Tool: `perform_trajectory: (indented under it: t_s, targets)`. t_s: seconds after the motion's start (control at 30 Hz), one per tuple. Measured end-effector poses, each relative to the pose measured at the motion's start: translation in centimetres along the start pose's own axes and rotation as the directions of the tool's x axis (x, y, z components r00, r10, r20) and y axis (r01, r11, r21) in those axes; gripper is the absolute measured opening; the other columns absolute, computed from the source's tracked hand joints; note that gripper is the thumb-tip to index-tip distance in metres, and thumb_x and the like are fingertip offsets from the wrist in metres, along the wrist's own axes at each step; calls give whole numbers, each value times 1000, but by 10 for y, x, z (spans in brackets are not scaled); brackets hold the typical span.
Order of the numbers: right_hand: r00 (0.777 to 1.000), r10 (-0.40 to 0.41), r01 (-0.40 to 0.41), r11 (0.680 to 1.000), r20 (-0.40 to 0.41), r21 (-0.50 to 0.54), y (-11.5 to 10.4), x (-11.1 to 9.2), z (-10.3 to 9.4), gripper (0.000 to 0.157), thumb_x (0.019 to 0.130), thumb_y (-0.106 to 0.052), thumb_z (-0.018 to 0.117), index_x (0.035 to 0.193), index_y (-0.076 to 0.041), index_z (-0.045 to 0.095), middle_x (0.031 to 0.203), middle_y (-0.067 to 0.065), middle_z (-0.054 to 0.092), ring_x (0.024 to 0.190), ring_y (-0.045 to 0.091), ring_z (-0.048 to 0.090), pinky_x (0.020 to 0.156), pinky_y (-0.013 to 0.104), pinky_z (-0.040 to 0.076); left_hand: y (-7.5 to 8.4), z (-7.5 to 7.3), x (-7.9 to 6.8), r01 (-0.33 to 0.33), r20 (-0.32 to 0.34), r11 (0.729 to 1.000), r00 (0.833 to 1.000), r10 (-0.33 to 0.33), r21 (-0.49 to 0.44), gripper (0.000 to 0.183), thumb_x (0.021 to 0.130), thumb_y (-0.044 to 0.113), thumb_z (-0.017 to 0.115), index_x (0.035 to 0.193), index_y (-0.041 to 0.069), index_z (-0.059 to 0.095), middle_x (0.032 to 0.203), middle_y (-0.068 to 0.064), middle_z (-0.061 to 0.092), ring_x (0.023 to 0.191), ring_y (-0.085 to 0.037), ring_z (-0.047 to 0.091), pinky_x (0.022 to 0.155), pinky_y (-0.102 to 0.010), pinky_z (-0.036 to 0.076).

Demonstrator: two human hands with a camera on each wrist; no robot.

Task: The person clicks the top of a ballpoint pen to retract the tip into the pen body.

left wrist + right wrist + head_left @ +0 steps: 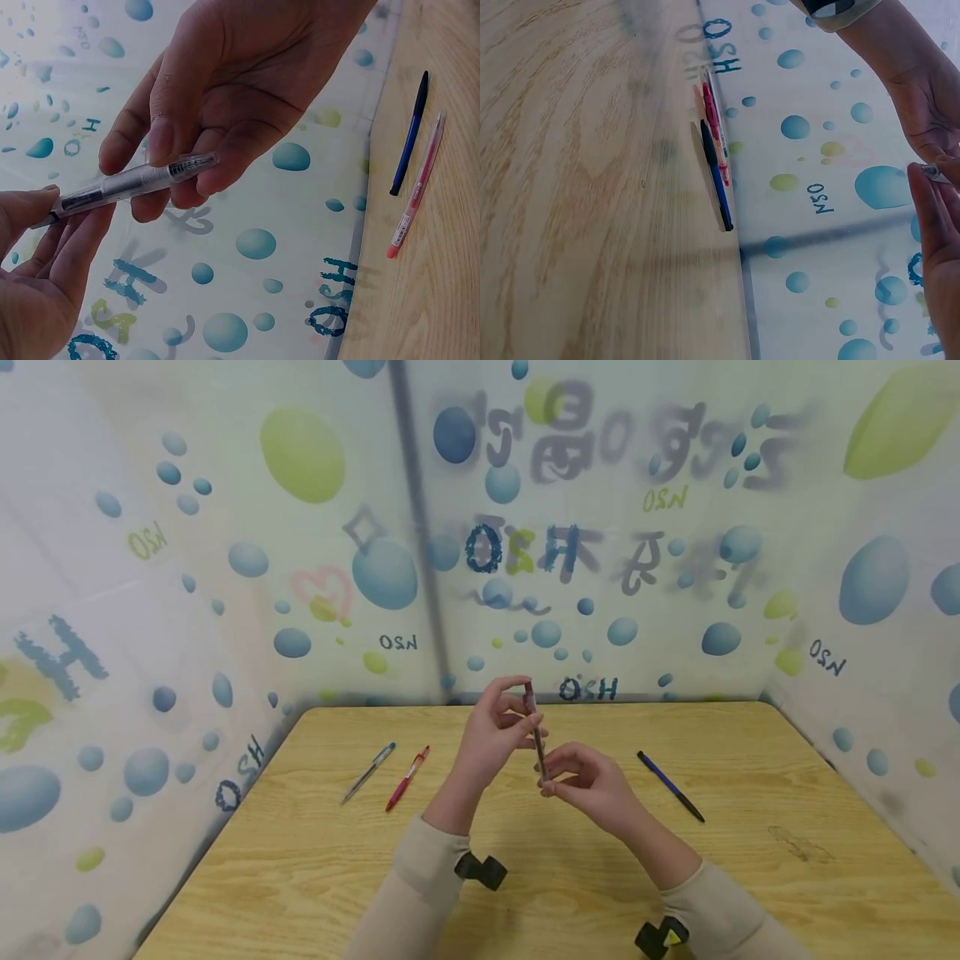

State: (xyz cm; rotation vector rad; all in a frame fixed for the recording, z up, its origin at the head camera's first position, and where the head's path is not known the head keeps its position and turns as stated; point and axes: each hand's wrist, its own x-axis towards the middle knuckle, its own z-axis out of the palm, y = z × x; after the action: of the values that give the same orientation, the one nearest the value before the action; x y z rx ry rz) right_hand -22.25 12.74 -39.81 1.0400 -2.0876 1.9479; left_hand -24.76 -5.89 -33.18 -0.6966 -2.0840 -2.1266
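A clear-barreled pen is held nearly upright above the table between both hands. The left hand grips its upper part, with the index finger at the top end and the thumb lower on the barrel. The right hand pinches the lower end between thumb and fingers. In the left wrist view the pen shows a see-through barrel, a dark part near the left hand and a cone-shaped tip at the right hand's fingers. The right wrist view shows only its tip; fingers hide the remainder.
On the wooden table lie a clear pen with a blue end and a red pen at left. A blue pen with black ends lies at right. Printed panels enclose the table's back and sides.
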Motion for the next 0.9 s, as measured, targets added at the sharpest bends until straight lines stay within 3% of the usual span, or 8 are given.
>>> perform_trajectory:
  t_s: [0.13,0.27,0.43,0.57,0.73,0.9]
  targets:
    - [1000,-26,26,1000,-1,-1,0,-1,-4,23,89,10,64,112,7,59,104,11,68,89,25,68,76,38,58,-1,-3,0,-8,39,1000,999,7,17,57,93,4,66,142,21,44,114,-17,60,90,-29,68,75,-40,58]
    - [999,-54,54,999,-2,-7,2,-2,-11,25,89,12,62,113,8,57,107,8,67,89,25,68,76,38,58,-3,-9,1,-19,110,996,994,9,92,72,92,8,68,151,26,31,131,-13,54,104,-29,64,83,-40,55]
    - [999,-48,48,998,-11,-40,2,-5,-24,28,88,12,63,115,8,56,105,10,66,87,21,68,75,38,58,-7,-20,2,-19,177,980,984,-17,201,74,93,11,67,152,29,27,139,-9,50,113,-27,61,90,-44,52]
    - [999,9,-12,996,-36,-89,1,-10,-37,32,89,8,64,120,5,56,102,14,66,84,20,69,75,37,58,-9,-32,3,-39,182,966,983,-9,254,71,93,15,69,151,30,30,140,-6,50,121,-26,56,95,-46,48]
    - [998,59,-61,994,-29,-94,3,-18,-56,40,89,9,64,127,6,52,100,21,63,82,24,69,75,37,58,-11,-52,-2,-52,181,937,983,-12,346,78,88,17,75,151,32,30,144,-3,46,136,-23,38,107,-48,36]
    - [996,83,-86,989,-30,-118,4,-23,-74,48,88,10,65,133,-1,52,114,14,57,83,23,69,74,36,58,-13,-68,-8,-46,173,900,984,-33,433,81,86,19,77,152,31,30,147,-3,43,138,-21,35,110,-48,32]
